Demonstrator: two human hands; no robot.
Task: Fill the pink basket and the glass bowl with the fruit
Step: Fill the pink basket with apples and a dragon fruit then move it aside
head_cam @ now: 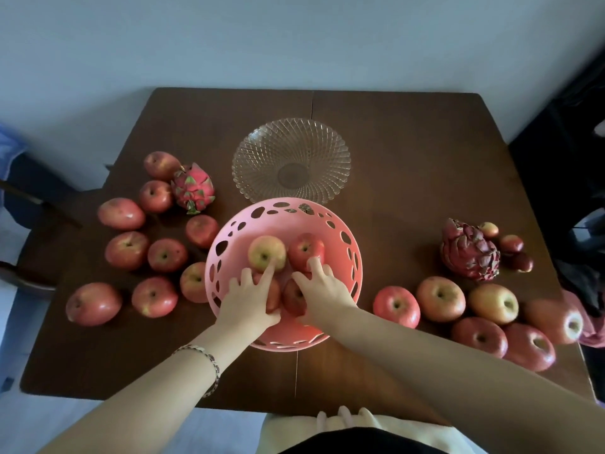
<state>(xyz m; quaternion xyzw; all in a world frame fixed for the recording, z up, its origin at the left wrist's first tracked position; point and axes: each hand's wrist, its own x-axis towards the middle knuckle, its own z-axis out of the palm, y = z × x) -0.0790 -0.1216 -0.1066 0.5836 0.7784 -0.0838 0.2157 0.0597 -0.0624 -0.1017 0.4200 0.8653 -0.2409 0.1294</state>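
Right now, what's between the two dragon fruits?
In the head view, the pink basket with apples, both hands reaching in; bare table beyond it.

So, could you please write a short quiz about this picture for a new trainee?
1. True or false: the glass bowl already holds fruit.
2. How many apples are visible in the pink basket? A) one B) four C) seven
3. Fill in: the dragon fruit on the left lies beside the ____ bowl.

Key:
1. False. It is empty.
2. B. A yellowish apple and a red apple lie at the far side; two more lie partly under the left hand and the right hand. Whether either hand grips its apple is unclear.
3. glass
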